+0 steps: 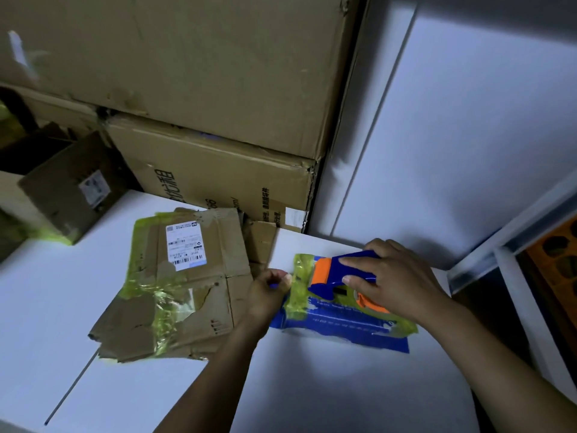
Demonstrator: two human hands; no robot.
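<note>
The tape dispenser (335, 275) is hard blue plastic with an orange roller at its nose and an orange-cored roll at its back. It sits on the left end of the blue parcel (340, 323). Its long axis runs roughly along the parcel's length, and its pointed nose faces the parcel's left edge. The right hand (396, 279) covers the dispenser from the right, with the fingers curled over the top of the body and the thumb along its near side.

The parcel is a flat, soft, glossy blue bag with white print. It is banded with wrinkled, translucent yellow-green tape across its left end and along its far side. It lies on the white table (312, 385) with its long axis running left to right and dipping slightly toward the right. The left hand (268, 292) is curled at the parcel's left edge and pinches it, with a sliver of blue showing between the fingers.

Just left of the parcel lies a flattened cardboard box (187, 292). It is torn and creased, strapped with the same shiny tape, and carries a white shipping label (185, 246). Beyond the parcel, stacked brown cartons (218, 176) rise with dented corners.
</note>
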